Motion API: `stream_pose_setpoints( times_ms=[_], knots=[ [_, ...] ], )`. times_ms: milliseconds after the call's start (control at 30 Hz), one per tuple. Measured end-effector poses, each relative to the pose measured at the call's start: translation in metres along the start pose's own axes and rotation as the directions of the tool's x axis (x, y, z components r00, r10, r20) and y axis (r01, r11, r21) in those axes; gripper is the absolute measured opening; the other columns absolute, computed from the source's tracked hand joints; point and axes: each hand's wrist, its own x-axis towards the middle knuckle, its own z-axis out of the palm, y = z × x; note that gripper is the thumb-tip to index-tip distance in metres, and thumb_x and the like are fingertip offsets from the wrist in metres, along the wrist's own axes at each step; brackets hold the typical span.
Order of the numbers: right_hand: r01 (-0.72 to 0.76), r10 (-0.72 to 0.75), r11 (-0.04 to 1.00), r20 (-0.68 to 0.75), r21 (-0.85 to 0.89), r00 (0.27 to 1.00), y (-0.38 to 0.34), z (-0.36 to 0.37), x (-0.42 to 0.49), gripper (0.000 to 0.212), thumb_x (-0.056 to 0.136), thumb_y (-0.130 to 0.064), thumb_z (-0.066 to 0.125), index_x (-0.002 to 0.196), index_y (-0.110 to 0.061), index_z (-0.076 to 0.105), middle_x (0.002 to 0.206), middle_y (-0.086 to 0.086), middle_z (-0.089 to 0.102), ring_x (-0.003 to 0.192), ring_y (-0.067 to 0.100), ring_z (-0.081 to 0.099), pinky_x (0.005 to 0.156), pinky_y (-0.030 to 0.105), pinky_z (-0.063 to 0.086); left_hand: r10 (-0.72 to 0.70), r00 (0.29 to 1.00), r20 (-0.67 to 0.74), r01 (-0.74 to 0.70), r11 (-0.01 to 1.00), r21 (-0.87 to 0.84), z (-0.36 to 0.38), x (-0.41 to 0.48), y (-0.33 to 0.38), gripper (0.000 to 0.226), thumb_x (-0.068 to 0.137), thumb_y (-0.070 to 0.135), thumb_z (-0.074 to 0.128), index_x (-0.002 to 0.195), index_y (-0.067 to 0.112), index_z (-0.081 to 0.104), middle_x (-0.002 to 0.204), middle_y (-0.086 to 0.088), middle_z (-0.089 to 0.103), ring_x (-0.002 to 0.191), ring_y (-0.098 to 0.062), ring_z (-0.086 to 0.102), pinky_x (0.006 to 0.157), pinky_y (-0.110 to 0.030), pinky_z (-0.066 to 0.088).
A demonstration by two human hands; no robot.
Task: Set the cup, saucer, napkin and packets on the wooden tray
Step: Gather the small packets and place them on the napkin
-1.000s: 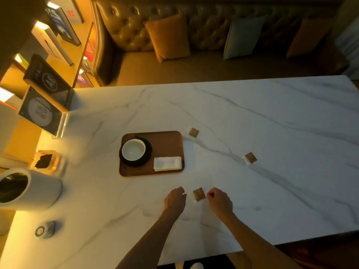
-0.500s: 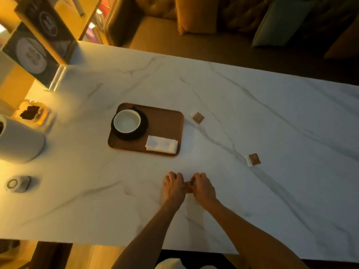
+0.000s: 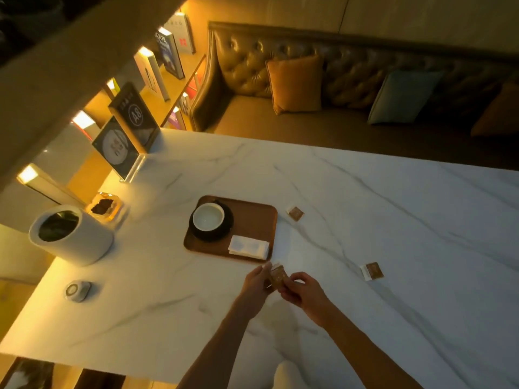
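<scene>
On the marble table lies a wooden tray point(image 3: 252, 211). A white cup point(image 3: 208, 216) sits on a black saucer point(image 3: 224, 231) at the tray's left, and a folded white napkin point(image 3: 248, 247) lies at its front right. Just in front of the tray, both my hands hold one brown packet point(image 3: 278, 277) lifted off the table: my left hand point(image 3: 257, 282) on its left edge, my right hand point(image 3: 302, 289) on its right. A second brown packet point(image 3: 295, 213) lies right of the tray. A third packet point(image 3: 372, 271) lies further right.
A white cylindrical container point(image 3: 70, 234) stands at the table's left edge, with a small glass dish point(image 3: 104, 206) behind it and a small round device point(image 3: 77, 290) in front. An acrylic sign stand point(image 3: 123, 141) is at the back left. A sofa with cushions point(image 3: 295, 82) runs behind the table.
My two hands closed in on the nearest packet and picked it up from the table. The view also tilted and shifted. The other packets and the tray stayed put.
</scene>
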Motion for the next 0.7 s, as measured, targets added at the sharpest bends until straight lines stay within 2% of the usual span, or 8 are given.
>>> stream_pose_setpoints(
  times_ms=[100, 167, 233, 367, 500, 600, 700],
  knots=[
    [-0.004, 0.002, 0.998, 0.030, 0.055, 1.000, -0.004, 0.014, 0.000, 0.012, 0.086, -0.008, 0.069, 0.093, -0.002, 0.063, 0.090, 0.021, 0.073, 0.084, 0.029, 0.073, 0.075, 0.034, 0.060, 0.040, 0.997, 0.069, -0.035, 0.997, -0.064, 0.007, 0.011, 0.011, 0.033, 0.100, 0.023, 0.051, 0.118, -0.003, 0.061, 0.118, -0.021, 0.068, 0.104, -0.030, 0.067, 0.089, -0.042, 0.055],
    [-0.021, 0.019, 0.996, 0.034, 0.083, 0.999, -0.007, 0.020, 0.004, 0.013, 0.089, -0.006, 0.064, 0.101, 0.001, 0.064, 0.096, 0.021, 0.074, 0.088, 0.030, 0.073, 0.074, 0.034, 0.060, 0.057, 0.995, 0.083, -0.055, 0.998, -0.021, 0.010, 0.020, 0.016, 0.030, 0.099, 0.020, 0.055, 0.119, -0.002, 0.059, 0.120, -0.021, 0.069, 0.110, -0.033, 0.067, 0.094, -0.045, 0.055],
    [-0.040, 0.040, 0.998, 0.004, 0.049, 0.999, -0.011, 0.023, 0.011, 0.017, 0.090, -0.008, 0.063, 0.104, 0.001, 0.064, 0.097, 0.021, 0.074, 0.089, 0.032, 0.074, 0.073, 0.035, 0.060, 0.066, 0.994, 0.082, -0.067, 0.998, 0.009, 0.012, 0.030, 0.020, 0.030, 0.098, 0.018, 0.056, 0.119, -0.002, 0.059, 0.118, -0.022, 0.070, 0.110, -0.035, 0.067, 0.092, -0.045, 0.056],
    [-0.038, 0.030, 0.980, -0.044, -0.197, 0.999, -0.030, 0.013, 0.026, 0.022, 0.089, -0.019, 0.067, 0.105, -0.004, 0.065, 0.094, 0.016, 0.076, 0.084, 0.030, 0.074, 0.075, 0.035, 0.061, 0.058, 0.998, 0.019, -0.059, 0.997, 0.040, 0.017, 0.058, 0.023, 0.028, 0.098, 0.018, 0.056, 0.116, -0.003, 0.061, 0.109, -0.022, 0.072, 0.095, -0.034, 0.072, 0.079, -0.041, 0.060],
    [-0.038, -0.035, 0.875, -0.140, -0.483, 0.990, -0.065, -0.008, 0.058, 0.021, 0.091, -0.025, 0.062, 0.105, -0.009, 0.066, 0.091, 0.007, 0.076, 0.078, 0.019, 0.072, 0.068, 0.026, 0.060, -0.015, 0.993, -0.117, 0.010, 0.999, -0.043, 0.027, 0.101, 0.028, 0.021, 0.098, 0.015, 0.056, 0.110, 0.000, 0.063, 0.100, -0.018, 0.075, 0.083, -0.028, 0.074, 0.074, -0.037, 0.062],
    [-0.047, -0.118, 0.786, -0.224, -0.616, 0.967, -0.101, -0.019, 0.095, 0.019, 0.092, -0.018, 0.060, 0.103, -0.005, 0.067, 0.090, 0.011, 0.075, 0.070, 0.017, 0.068, 0.065, 0.027, 0.057, -0.024, 0.995, -0.096, 0.015, 0.995, -0.098, 0.032, 0.132, 0.036, 0.021, 0.097, 0.013, 0.057, 0.110, -0.003, 0.060, 0.101, -0.021, 0.072, 0.078, -0.027, 0.070, 0.074, -0.039, 0.061],
    [-0.047, -0.219, 0.676, -0.261, -0.735, 0.940, -0.135, -0.020, 0.135, 0.015, 0.091, -0.014, 0.059, 0.098, -0.004, 0.068, 0.089, 0.014, 0.073, 0.071, 0.019, 0.066, 0.072, 0.033, 0.058, -0.018, 0.997, -0.074, 0.007, 0.989, -0.151, 0.031, 0.158, 0.047, 0.020, 0.092, 0.008, 0.065, 0.109, 0.000, 0.059, 0.102, -0.021, 0.071, 0.080, -0.027, 0.070, 0.077, -0.039, 0.060]
  ],
)
